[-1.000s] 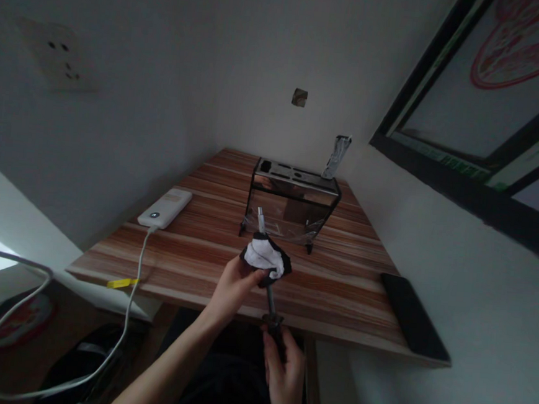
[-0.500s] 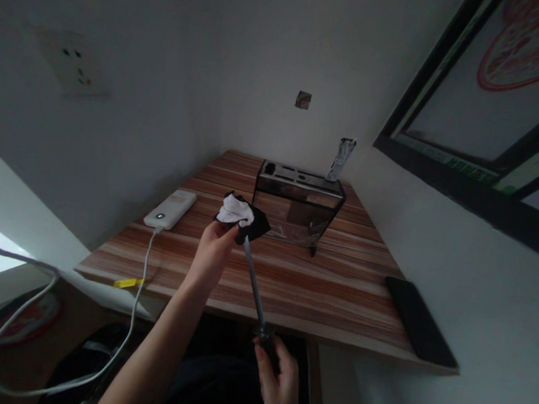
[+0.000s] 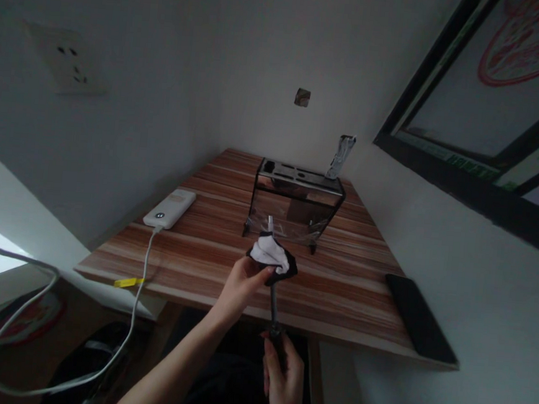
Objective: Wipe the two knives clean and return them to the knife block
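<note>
My right hand [image 3: 283, 371] is closed round the black handle of a sharpening steel [image 3: 274, 302], low at the table's front edge. The steel's grey rod points away from me, over the table. My left hand [image 3: 240, 284] pinches a black cloth with a white wad [image 3: 269, 253] on it against the rod. The rod's tip pokes out past the far side of the cloth. Behind the cloth stands a knife block [image 3: 293, 194] with a slotted metal top and clear sides. From its right end rises a handle [image 3: 341, 156] wrapped in silvery material.
A white power bank [image 3: 170, 208] lies at the table's left edge, its white cable [image 3: 143, 279] hanging down past a yellow tag [image 3: 127, 283]. A black phone [image 3: 421, 317] rests at the right edge. Walls border the striped wooden table [image 3: 336, 300]; a framed picture [image 3: 492, 101] hangs right.
My left hand and the cloth have slid down the rod towards the handle and to the right. The rod's tip now shows beyond the cloth. My right hand has barely moved.
</note>
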`<state>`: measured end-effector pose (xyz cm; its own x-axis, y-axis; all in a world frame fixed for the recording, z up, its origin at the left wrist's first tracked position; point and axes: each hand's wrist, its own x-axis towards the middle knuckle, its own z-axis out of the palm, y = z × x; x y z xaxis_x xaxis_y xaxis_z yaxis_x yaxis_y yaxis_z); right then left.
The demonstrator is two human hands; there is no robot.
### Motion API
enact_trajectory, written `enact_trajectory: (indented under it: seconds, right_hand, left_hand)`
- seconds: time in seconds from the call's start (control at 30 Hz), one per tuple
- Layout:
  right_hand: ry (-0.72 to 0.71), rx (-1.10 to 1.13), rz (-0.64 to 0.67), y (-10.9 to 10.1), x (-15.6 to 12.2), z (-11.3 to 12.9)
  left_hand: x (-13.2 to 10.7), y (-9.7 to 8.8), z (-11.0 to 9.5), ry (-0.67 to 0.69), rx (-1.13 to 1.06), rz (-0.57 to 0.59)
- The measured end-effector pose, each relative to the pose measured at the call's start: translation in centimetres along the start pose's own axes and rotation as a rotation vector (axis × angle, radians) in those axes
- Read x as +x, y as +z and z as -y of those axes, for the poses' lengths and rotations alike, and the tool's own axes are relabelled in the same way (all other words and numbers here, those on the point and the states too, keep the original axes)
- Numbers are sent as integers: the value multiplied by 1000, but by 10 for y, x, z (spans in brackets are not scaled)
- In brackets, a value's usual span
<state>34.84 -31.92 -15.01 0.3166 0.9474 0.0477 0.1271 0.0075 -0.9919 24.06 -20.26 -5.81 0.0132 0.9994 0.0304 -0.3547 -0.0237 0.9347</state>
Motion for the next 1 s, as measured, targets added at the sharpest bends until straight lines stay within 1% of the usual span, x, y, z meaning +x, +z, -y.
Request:
enact_trajectory:
  seconds: [0.07,0.17,0.23,0.33,0.43,0.5,0.63,0.77,0.87,1.0]
  right_hand:
    - [33,12,17,-4,6,6]
    - [50,17,1,-9,14,15]
    - [45,25,-25,-10,16,20]
    - [88,57,-21,-6,16,24]
    - [158,84,-21,-2,15,27]
    - [179,92,-20,-1,14,27]
    - [130,91,36,-2,14,24]
    - [68,63,43,-4,14,20]
    - [41,48,51,-3,16,19]
    - [9,42,90,1,18,19]
  left_hand:
    - [-10,4,6,-44,56,125]
    - [-24,5,14,-58,177,313]
    - [-30,3,18,-50,270,355]
    - [-33,1,18,-50,332,358]
    - [-31,0,13,-54,348,378]
    - [-30,-2,12,-59,383,382]
    - [-31,-6,19,-54,383,346]
    - [-33,-7,23,-47,262,327]
    - [-31,-6,21,-65,195,273]
    - [-24,-8,14,-82,173,130]
